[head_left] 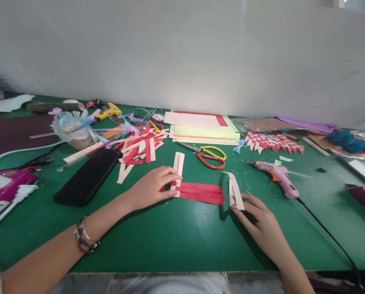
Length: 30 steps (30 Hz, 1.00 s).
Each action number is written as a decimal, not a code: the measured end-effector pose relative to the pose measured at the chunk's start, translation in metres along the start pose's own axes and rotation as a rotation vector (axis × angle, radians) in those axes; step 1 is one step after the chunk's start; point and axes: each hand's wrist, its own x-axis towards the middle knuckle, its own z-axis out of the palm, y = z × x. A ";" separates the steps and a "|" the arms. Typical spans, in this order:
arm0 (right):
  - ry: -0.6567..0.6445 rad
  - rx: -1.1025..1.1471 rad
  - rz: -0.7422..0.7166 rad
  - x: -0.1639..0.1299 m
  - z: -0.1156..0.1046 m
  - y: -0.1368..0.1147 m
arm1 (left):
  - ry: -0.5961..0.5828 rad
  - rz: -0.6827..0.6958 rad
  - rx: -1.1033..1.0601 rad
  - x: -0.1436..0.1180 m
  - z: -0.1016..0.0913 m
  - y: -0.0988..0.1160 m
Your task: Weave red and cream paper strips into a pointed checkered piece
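Observation:
My left hand (153, 185) pinches the left end of a small woven piece, where cream paper strips (178, 161) cross red paper strips (202, 192). The red strips lie flat and point right; the cream ones stick out away from me. Between the thumb and fingers of my right hand (257, 218) is a folded cream paper strip (236, 192), raised just right of the red ends and apart from them. Beyond the woven piece lie scissors (208, 155) with one yellow and one red handle loop.
A pile of red and cream strips (142, 149) and a black case (87, 177) lie left. Paper sheets (205, 132) are stacked at the back. On the right are a pink glue gun (276, 175) with its cord and a red-and-white woven paper piece (272, 143).

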 end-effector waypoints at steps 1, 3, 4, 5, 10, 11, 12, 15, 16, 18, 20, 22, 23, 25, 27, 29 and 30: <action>-0.010 0.013 0.005 0.000 0.000 -0.001 | -0.004 -0.004 0.004 0.001 0.001 0.000; -0.030 0.049 0.025 0.001 -0.002 -0.003 | -0.024 -0.004 0.035 0.003 0.003 -0.002; -0.040 0.071 0.037 0.001 -0.002 -0.004 | -0.037 -0.003 0.056 0.002 0.004 -0.004; -0.048 0.092 0.050 0.002 -0.003 -0.006 | -0.051 -0.001 0.078 0.002 0.004 -0.005; -0.027 0.157 0.084 0.004 -0.003 -0.013 | -0.103 0.048 0.173 0.000 0.003 -0.010; -0.019 0.162 0.083 0.004 -0.003 -0.014 | -0.104 0.059 0.190 0.001 0.002 -0.010; -0.012 0.165 0.081 0.004 -0.003 -0.014 | -0.099 0.070 0.210 0.002 0.001 -0.009; -0.014 0.169 0.081 0.005 -0.002 -0.013 | -0.083 0.136 0.318 0.006 -0.001 -0.010; -0.016 0.171 0.082 0.005 -0.002 -0.013 | -0.077 0.176 0.372 0.007 -0.001 -0.011; -0.019 0.176 0.080 0.005 -0.001 -0.014 | -0.051 0.271 0.484 0.009 -0.001 -0.013; -0.016 0.179 0.081 0.005 -0.001 -0.014 | -0.013 0.358 0.579 0.009 0.000 -0.015; -0.012 0.183 0.085 0.004 -0.001 -0.014 | 0.018 0.421 0.643 0.009 0.001 -0.017; -0.009 0.186 0.086 0.004 -0.001 -0.014 | 0.025 0.445 0.664 0.009 0.001 -0.017; -0.001 0.192 0.085 0.004 -0.001 -0.014 | 0.033 0.479 0.693 0.009 0.002 -0.017; 0.001 0.190 0.077 0.005 -0.002 -0.013 | 0.054 0.503 0.700 0.010 0.003 -0.017; -0.002 0.184 0.068 0.004 -0.002 -0.012 | 0.086 0.521 0.690 0.010 0.003 -0.017; -0.003 0.182 0.065 0.004 -0.002 -0.012 | 0.097 0.526 0.681 0.010 0.003 -0.017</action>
